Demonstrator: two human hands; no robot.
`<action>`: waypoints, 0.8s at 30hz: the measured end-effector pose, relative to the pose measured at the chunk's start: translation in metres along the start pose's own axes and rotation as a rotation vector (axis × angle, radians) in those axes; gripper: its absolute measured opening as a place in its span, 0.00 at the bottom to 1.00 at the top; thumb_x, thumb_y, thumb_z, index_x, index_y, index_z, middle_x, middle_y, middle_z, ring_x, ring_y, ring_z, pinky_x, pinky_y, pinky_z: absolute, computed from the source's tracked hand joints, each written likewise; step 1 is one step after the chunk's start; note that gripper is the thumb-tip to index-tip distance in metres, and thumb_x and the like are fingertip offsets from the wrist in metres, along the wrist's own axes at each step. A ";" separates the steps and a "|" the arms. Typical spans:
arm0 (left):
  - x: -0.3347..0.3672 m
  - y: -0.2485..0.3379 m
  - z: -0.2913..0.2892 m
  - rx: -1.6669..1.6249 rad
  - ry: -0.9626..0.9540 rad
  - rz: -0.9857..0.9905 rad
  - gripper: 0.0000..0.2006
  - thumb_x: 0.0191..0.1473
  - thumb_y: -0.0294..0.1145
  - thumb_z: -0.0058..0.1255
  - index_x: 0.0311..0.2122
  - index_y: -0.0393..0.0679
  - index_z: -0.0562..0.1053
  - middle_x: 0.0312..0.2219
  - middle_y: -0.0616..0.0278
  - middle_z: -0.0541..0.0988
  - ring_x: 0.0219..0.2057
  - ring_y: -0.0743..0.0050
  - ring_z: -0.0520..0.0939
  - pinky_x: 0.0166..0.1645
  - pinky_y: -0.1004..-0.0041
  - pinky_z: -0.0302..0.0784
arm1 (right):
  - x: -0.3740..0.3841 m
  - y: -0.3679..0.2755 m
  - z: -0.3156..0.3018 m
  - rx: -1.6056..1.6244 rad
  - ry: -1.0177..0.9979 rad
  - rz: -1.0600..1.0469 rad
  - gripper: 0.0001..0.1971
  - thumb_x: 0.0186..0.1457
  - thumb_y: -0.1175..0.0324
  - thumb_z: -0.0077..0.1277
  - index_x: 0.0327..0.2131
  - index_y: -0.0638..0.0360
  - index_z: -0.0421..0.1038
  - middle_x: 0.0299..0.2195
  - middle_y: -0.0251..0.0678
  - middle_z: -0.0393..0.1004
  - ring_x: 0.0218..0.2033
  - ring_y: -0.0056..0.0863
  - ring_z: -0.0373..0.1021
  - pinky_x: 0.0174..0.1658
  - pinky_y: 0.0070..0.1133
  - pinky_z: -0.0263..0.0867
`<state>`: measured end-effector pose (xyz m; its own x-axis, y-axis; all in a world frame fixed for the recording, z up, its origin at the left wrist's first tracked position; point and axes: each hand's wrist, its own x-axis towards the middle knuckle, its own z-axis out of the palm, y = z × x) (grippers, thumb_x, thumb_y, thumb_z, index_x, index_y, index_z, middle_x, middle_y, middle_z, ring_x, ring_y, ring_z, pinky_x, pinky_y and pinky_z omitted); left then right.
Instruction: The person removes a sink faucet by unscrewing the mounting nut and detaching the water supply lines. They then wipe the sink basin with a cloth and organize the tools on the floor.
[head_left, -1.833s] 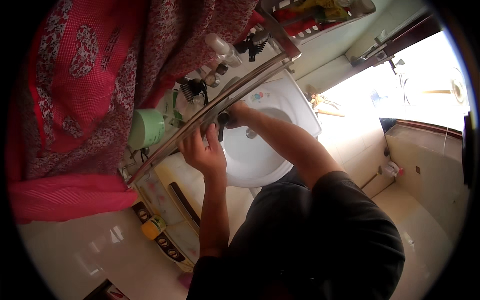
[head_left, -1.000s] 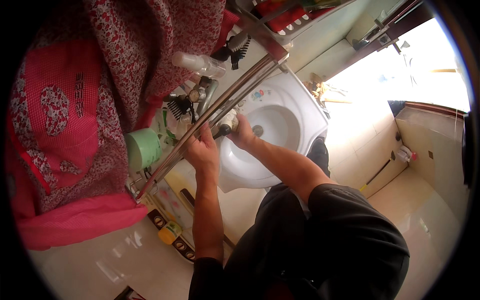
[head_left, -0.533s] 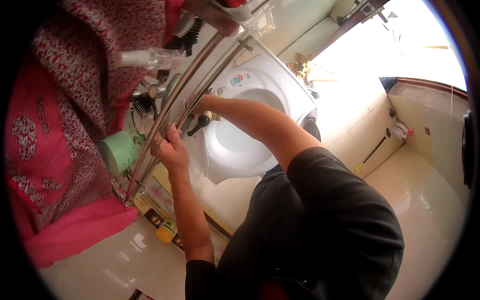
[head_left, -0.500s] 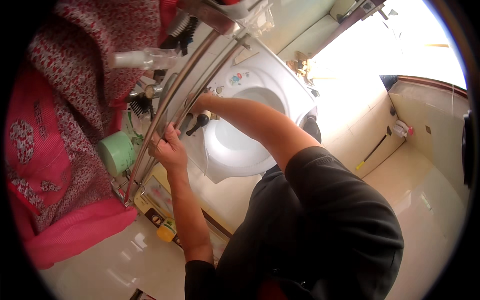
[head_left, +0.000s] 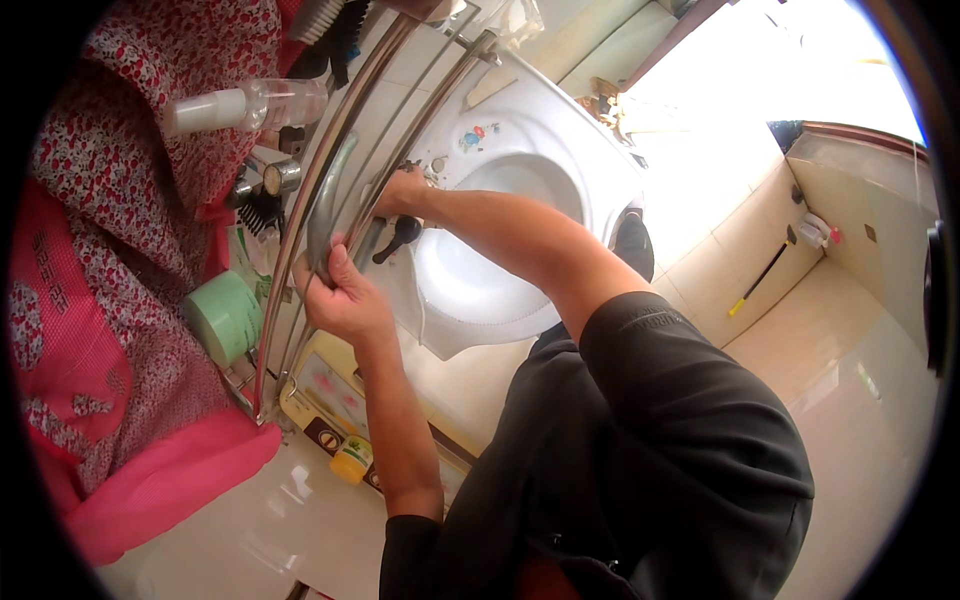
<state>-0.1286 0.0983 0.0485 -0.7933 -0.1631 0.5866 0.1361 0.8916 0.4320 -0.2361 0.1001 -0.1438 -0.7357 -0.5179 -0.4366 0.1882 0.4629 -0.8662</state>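
In the head view, the grey slim curved piece (head_left: 322,205) lies beside the metal rail (head_left: 298,215), its long axis nearly along the rail, upper end pointing up and slightly right, lower end meeting the left hand (head_left: 345,303). That hand's thumb and fingers are closed there; whether they grip the piece or the rail cannot be told. The right hand (head_left: 403,194) is curled near the basin (head_left: 470,285), its grasp hidden. Just below, a black round-ended lever (head_left: 404,233) slants, narrow end pointing lower left.
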 end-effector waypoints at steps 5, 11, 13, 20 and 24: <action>0.003 -0.018 -0.016 -0.005 -0.171 -0.051 0.16 0.64 0.39 0.54 0.36 0.31 0.76 0.32 0.54 0.83 0.31 0.64 0.85 0.37 0.70 0.80 | 0.013 0.001 -0.010 -0.066 -0.033 -0.065 0.24 0.37 0.44 0.63 0.30 0.55 0.84 0.35 0.35 0.83 0.42 0.37 0.77 0.57 0.38 0.56; -0.002 -0.027 -0.008 0.102 -0.035 -0.080 0.13 0.63 0.34 0.55 0.40 0.31 0.77 0.34 0.54 0.84 0.34 0.65 0.86 0.37 0.71 0.83 | 0.008 0.007 -0.019 0.152 -0.260 -0.391 0.21 0.50 0.53 0.57 0.47 0.49 0.79 0.39 0.44 0.81 0.40 0.37 0.78 0.43 0.29 0.73; 0.002 -0.007 0.004 -0.061 0.003 -0.133 0.13 0.64 0.33 0.54 0.41 0.30 0.76 0.34 0.54 0.83 0.35 0.65 0.86 0.38 0.71 0.83 | 0.013 0.022 -0.032 0.137 -0.330 -0.186 0.20 0.55 0.55 0.51 0.48 0.52 0.78 0.42 0.45 0.81 0.41 0.37 0.78 0.45 0.30 0.73; 0.000 -0.007 -0.004 -0.273 -0.001 -0.254 0.12 0.63 0.31 0.55 0.43 0.31 0.76 0.35 0.53 0.84 0.34 0.67 0.86 0.38 0.71 0.84 | -0.075 0.050 -0.018 0.294 0.151 0.020 0.25 0.48 0.62 0.58 0.50 0.62 0.73 0.39 0.53 0.80 0.43 0.45 0.77 0.47 0.35 0.73; 0.002 -0.018 -0.007 -0.112 -0.093 -0.107 0.11 0.62 0.31 0.56 0.42 0.31 0.76 0.35 0.54 0.84 0.34 0.68 0.86 0.40 0.71 0.84 | -0.089 0.053 -0.017 0.158 0.065 -0.052 0.32 0.41 0.64 0.68 0.51 0.63 0.69 0.46 0.54 0.73 0.49 0.49 0.72 0.53 0.37 0.70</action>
<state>-0.1283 0.0790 0.0467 -0.8575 -0.2103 0.4696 0.1091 0.8176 0.5654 -0.1723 0.1828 -0.1465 -0.7867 -0.4878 -0.3783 0.2453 0.3154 -0.9167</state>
